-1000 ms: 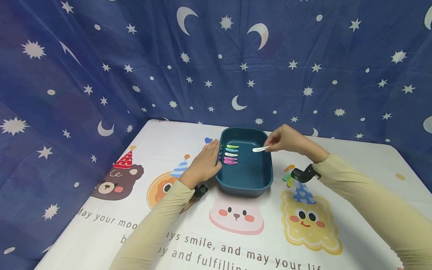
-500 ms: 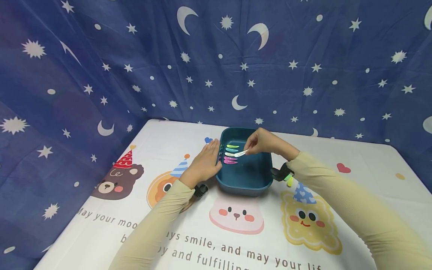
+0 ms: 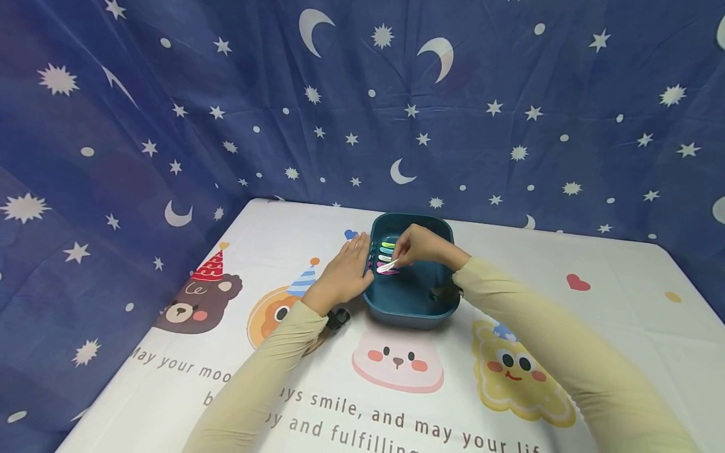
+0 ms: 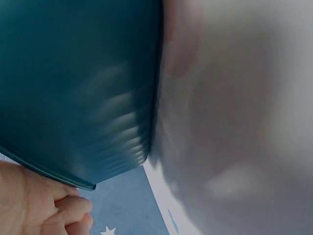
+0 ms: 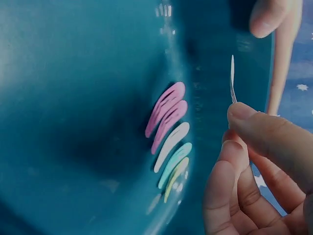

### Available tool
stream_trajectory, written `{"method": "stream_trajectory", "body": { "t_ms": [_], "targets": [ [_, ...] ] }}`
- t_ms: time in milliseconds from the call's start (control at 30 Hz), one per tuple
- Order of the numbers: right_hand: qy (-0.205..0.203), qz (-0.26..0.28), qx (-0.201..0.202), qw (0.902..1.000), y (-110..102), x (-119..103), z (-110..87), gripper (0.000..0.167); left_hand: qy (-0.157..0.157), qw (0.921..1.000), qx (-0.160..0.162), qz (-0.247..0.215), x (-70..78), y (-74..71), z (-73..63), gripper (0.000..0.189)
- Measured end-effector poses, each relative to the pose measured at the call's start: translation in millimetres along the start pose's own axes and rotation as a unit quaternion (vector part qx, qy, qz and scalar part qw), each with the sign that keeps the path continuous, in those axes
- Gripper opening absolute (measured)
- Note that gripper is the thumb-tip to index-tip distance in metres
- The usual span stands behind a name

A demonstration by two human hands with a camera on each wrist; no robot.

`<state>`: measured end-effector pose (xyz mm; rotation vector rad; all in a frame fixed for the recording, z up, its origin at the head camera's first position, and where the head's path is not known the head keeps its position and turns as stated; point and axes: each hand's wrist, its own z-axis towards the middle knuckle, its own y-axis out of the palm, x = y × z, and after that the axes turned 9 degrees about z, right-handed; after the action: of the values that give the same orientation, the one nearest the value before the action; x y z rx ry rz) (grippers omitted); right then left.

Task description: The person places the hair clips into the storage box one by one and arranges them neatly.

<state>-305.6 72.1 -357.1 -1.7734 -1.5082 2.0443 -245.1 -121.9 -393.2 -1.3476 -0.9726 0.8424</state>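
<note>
A teal plastic box [image 3: 408,308] stands on the table. My left hand [image 3: 340,277] holds its left rim, fingers along the outside and thumb [image 5: 266,22] over the inside. Over the box's left part, my right hand [image 3: 421,244] pinches a white hair clip [image 5: 233,78] between thumb and fingertips, above the clips lying inside. Those form a row by the left wall: two pink clips [image 5: 168,122], a white clip [image 5: 171,147], a turquoise clip [image 5: 174,165] and a yellow clip [image 5: 176,177]. In the head view the held clip partly covers the pink ones.
A white tablecloth [image 3: 612,302] with cartoon prints and lettering covers the table. Behind it hangs a dark blue curtain [image 3: 362,94] with stars and moons. A black wrist camera [image 3: 338,319] sits beneath the left wrist. The right forearm hides some cloth right of the box.
My right hand has moved left and towards me with the white hair clip, from the box's right rim to above the pink clips. The left hand has stayed on the rim.
</note>
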Motion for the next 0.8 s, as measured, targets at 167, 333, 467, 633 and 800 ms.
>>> {"method": "stream_trajectory", "body": {
  "t_ms": [167, 333, 467, 633, 800],
  "targets": [
    [0.02, 0.005, -0.006, 0.9998, 7.5, 5.4, 8.3, 0.007, 0.001, 1.0, 0.001, 0.0, 0.1, 0.4, 0.3, 0.07],
    [0.038, 0.004, -0.01, 0.9992, 12.4, 8.9, 12.9, 0.007, 0.004, 1.0, 0.005, 0.0, 0.1, 1.1, 0.4, 0.07],
    [0.05, 0.002, -0.008, 0.9987, 15.1, 10.1, 14.9, 0.007, 0.006, 1.0, 0.008, 0.0, -0.3, 1.5, 0.9, 0.071],
    [0.065, -0.003, -0.008, 0.9979, 18.3, 12.0, 17.0, 0.007, 0.005, 0.9999, 0.012, -0.004, -0.9, 2.3, 1.1, 0.071],
    [0.082, -0.003, -0.013, 0.9965, 20.5, 12.6, 18.8, 0.007, 0.004, 0.9999, 0.011, -0.005, -1.1, 3.0, 1.3, 0.071]
  ]
}}
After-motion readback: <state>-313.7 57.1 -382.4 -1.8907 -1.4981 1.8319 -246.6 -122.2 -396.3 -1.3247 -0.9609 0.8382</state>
